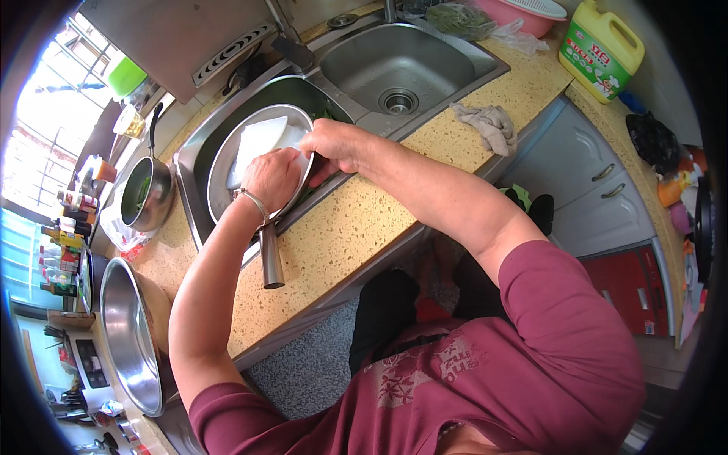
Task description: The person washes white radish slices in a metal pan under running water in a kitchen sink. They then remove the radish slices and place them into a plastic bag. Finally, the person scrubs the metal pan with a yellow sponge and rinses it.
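Note:
A metal pan [218,182] with a tubular handle [271,261] sits tilted over the left sink basin [199,224], its handle reaching over the counter edge. Inside the pan lies a smooth white piece [259,142], possibly a plate or a sheet. My left hand [273,179], with a bracelet at the wrist, is down in the pan beside the white piece; its fingertips are hidden. At the pan's right rim my right hand [338,145] pinches the edge between thumb and fingers. Green leaves [321,108] show in the basin behind the pan.
To the right is the second basin [364,68] with a drain. A crumpled cloth [489,128] lies on the counter edge. A saucepan [149,190] holding greens and a large metal bowl [131,335] stand left. A yellow jug [603,51] stands at the far right corner.

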Action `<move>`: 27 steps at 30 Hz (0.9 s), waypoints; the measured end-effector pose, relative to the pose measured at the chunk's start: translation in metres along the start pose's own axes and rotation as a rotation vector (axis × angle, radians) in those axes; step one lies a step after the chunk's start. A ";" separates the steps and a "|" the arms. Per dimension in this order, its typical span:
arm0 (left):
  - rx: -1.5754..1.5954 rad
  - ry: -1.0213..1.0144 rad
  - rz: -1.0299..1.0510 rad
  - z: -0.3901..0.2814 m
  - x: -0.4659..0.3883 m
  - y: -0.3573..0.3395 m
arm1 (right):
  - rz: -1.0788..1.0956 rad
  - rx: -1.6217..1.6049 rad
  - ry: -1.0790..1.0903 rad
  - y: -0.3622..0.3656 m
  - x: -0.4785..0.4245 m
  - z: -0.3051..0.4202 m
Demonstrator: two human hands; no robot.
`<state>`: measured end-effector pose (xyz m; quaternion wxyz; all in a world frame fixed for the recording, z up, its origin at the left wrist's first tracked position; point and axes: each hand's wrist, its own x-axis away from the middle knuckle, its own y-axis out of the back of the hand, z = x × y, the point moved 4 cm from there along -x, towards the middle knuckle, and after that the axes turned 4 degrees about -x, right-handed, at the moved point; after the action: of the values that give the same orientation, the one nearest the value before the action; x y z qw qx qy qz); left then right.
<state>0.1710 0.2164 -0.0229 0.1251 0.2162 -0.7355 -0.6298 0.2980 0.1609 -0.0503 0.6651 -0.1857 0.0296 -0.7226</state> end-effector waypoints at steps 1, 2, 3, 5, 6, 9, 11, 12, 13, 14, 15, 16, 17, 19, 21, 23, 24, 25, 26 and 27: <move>-0.011 -0.002 0.014 0.001 -0.002 -0.001 | -0.009 0.001 -0.004 0.000 0.000 0.000; -0.020 -0.006 0.028 0.002 -0.004 -0.003 | -0.019 0.002 -0.009 0.000 0.000 0.001; -0.030 -0.010 0.042 0.003 -0.005 -0.004 | -0.028 0.006 -0.015 -0.001 0.001 0.001; -0.015 0.007 0.055 0.004 -0.007 -0.005 | -0.046 0.015 -0.026 -0.002 0.003 0.002; -0.008 0.016 0.061 0.003 -0.007 -0.005 | -0.041 0.017 -0.025 -0.002 0.001 0.002; 0.015 0.005 0.141 0.001 -0.010 -0.001 | -0.031 0.017 -0.031 0.001 -0.005 -0.003; -0.036 -0.063 0.214 0.005 -0.012 -0.004 | -0.028 0.007 -0.046 0.002 -0.008 -0.005; -0.063 -0.096 0.250 0.007 -0.011 -0.005 | -0.022 0.007 -0.046 0.002 -0.009 -0.005; -0.016 -0.081 0.273 0.009 -0.011 -0.006 | -0.015 0.007 -0.045 0.003 -0.009 -0.006; 0.032 -0.066 0.298 0.009 -0.009 -0.007 | -0.009 0.007 -0.046 0.002 -0.008 -0.005; 0.080 -0.051 0.322 0.008 -0.008 -0.007 | -0.009 0.001 -0.043 0.002 -0.007 -0.004; 0.145 -0.054 0.335 0.008 -0.006 -0.006 | -0.008 -0.005 -0.040 0.001 -0.005 -0.004; 0.211 -0.060 0.349 0.001 -0.002 0.000 | -0.010 -0.012 -0.036 0.002 -0.003 -0.002; 0.235 -0.072 0.429 -0.003 -0.001 0.006 | -0.006 -0.006 -0.032 0.003 -0.002 -0.001; 0.151 -0.082 0.559 0.003 0.002 0.009 | -0.006 0.000 -0.023 0.002 -0.002 0.000; 0.178 -0.074 0.523 0.004 0.009 0.017 | -0.011 0.004 -0.010 0.003 -0.003 0.000; 0.191 -0.070 0.506 0.006 0.014 0.020 | -0.020 0.003 -0.014 0.003 -0.004 -0.001; 0.162 -0.210 0.384 0.011 0.018 0.021 | -0.030 0.001 -0.018 0.003 -0.005 -0.002; 0.175 -0.155 0.353 0.014 0.021 0.023 | -0.041 0.001 -0.022 0.004 -0.006 -0.002; 0.188 -0.100 0.322 0.015 0.026 0.026 | -0.043 0.003 -0.016 0.005 -0.006 -0.002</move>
<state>0.1376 0.2201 -0.0019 0.1670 0.0749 -0.8216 -0.5399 0.3024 0.1655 -0.0550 0.6501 -0.1914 0.0192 -0.7351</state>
